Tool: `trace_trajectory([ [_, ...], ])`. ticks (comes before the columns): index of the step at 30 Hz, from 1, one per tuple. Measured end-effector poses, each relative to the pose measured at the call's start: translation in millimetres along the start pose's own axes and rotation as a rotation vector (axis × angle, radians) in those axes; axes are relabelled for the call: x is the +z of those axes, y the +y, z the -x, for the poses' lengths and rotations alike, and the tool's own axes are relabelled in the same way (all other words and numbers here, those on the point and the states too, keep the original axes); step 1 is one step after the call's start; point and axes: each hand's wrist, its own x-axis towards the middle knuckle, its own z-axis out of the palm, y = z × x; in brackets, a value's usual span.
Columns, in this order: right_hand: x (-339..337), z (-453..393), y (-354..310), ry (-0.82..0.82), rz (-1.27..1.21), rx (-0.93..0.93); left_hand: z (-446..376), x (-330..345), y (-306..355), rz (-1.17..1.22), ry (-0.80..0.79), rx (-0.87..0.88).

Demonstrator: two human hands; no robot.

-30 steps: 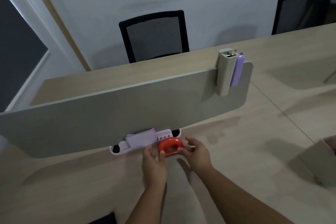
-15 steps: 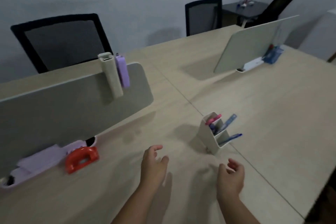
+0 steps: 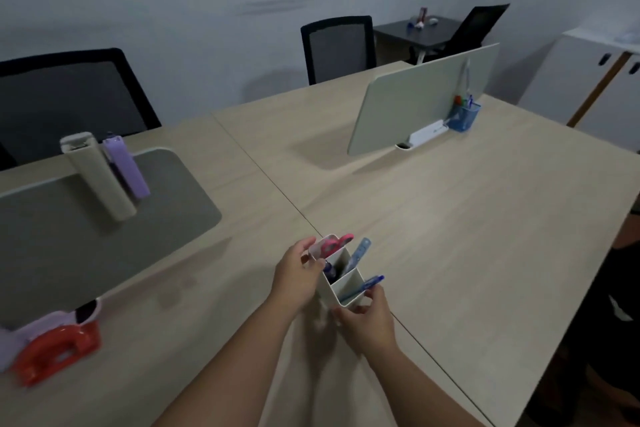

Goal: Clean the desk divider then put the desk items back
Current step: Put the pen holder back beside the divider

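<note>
**Gripping the pen holder, ready to carry it back**

Both hands are on the white pen holder point(image 3: 341, 276) now. The left hand point(image 3: 298, 279) wraps its fingers round the far, taller side, thumb near the rim, while the right hand point(image 3: 369, 317) cups the near lower corner, fingers curled against the wall. It's a two-sided hold, and sensibly so: the holder leans, and it is loaded with pink scissors point(image 3: 334, 243), a blue ruler point(image 3: 360, 251) and a blue pen point(image 3: 369, 282) that poke out and could spill if it tipped further.

The holder sits on the desk point(image 3: 450, 236) near the seam between the two tabletops, well apart from the grey desk divider point(image 3: 104, 239) at left. Whether its base touches the desk or is just off it, I cannot tell.

Over by the divider, the red hole punch point(image 3: 59, 348) rests at its foot beside a lilac tray point(image 3: 41, 324), and two clip-on holders, beige point(image 3: 98, 177) and lilac point(image 3: 126, 168), hang over its top edge. So some items look already returned; this holder seems next, and it wants a level carry leftward.
</note>
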Motion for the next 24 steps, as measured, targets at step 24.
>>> trace_trajectory([
  [24,259.7,99.0,-57.4,-0.3,-0.008,-0.138,43.6,-264.2,-82.0,0.091,0.426,-0.105],
])
